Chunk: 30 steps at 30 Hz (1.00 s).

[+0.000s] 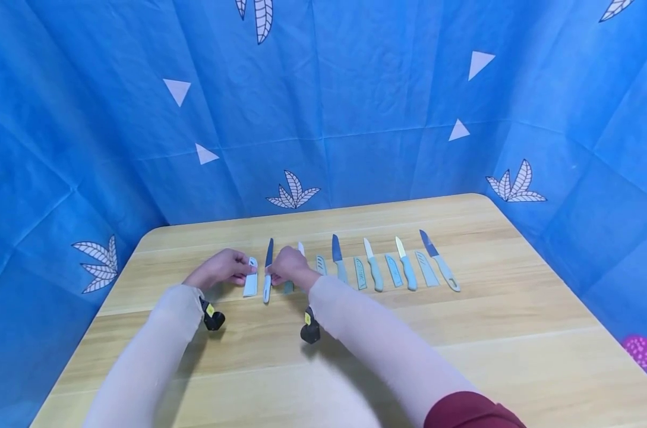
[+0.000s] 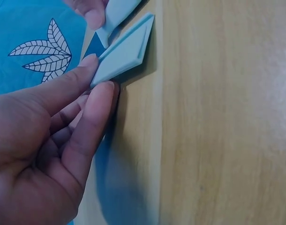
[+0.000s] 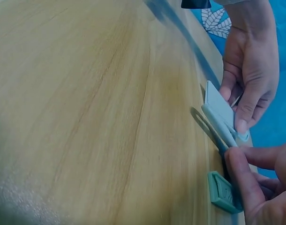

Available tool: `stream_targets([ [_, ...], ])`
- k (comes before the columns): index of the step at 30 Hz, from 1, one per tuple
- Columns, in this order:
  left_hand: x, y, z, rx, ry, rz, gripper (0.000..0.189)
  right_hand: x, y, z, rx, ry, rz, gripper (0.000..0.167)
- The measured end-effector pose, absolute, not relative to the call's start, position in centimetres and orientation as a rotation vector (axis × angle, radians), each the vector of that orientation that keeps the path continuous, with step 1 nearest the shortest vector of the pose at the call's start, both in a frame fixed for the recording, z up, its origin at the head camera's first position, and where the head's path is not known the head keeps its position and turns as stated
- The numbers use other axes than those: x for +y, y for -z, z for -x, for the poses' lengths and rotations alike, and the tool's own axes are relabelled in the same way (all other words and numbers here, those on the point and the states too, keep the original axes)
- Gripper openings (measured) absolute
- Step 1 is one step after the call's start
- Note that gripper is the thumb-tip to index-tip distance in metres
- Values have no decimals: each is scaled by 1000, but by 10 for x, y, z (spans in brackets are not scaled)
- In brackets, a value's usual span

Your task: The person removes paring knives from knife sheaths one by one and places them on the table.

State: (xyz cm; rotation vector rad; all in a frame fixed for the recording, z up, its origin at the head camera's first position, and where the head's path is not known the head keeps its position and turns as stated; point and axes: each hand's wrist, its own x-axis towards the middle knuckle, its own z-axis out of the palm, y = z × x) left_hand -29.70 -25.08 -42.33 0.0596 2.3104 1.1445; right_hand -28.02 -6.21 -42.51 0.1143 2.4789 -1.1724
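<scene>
My left hand (image 1: pixel 221 267) pinches a pale blue blade sheath (image 1: pixel 251 286) between thumb and fingers at its far end. Just right of it, a knife with a dark blade (image 1: pixel 270 251) and a pale handle (image 1: pixel 267 292) points away from me. My right hand (image 1: pixel 291 264) pinches this knife where handle meets blade. In the right wrist view the handle (image 3: pixel 217 123) is tilted and lies close beside the sheath (image 3: pixel 217 98). Below the right fingers sits a green-blue sheath (image 3: pixel 222 192), partly covered by them.
Rightward along the wooden table (image 1: pixel 494 345) runs a row of several knives, among them a dark-bladed one (image 1: pixel 337 249) and a pale-bladed one (image 1: pixel 410 273), alternating with sheaths such as a slotted one (image 1: pixel 394 271). A blue patterned curtain (image 1: pixel 355 166) hangs behind the table.
</scene>
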Motion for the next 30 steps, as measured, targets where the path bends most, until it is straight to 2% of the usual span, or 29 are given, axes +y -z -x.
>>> stream_targets([
  [20,-247,424,290,2455,-1088,-54,19,-61,417,271,2625,1029,-106,19],
  [23,-251,426,290,2421,-1144,-28,19,-59,417,270,2614,1057,-89,22],
  [30,-265,429,291,2323,-1275,-26,32,-54,417,273,2524,1189,-30,35],
])
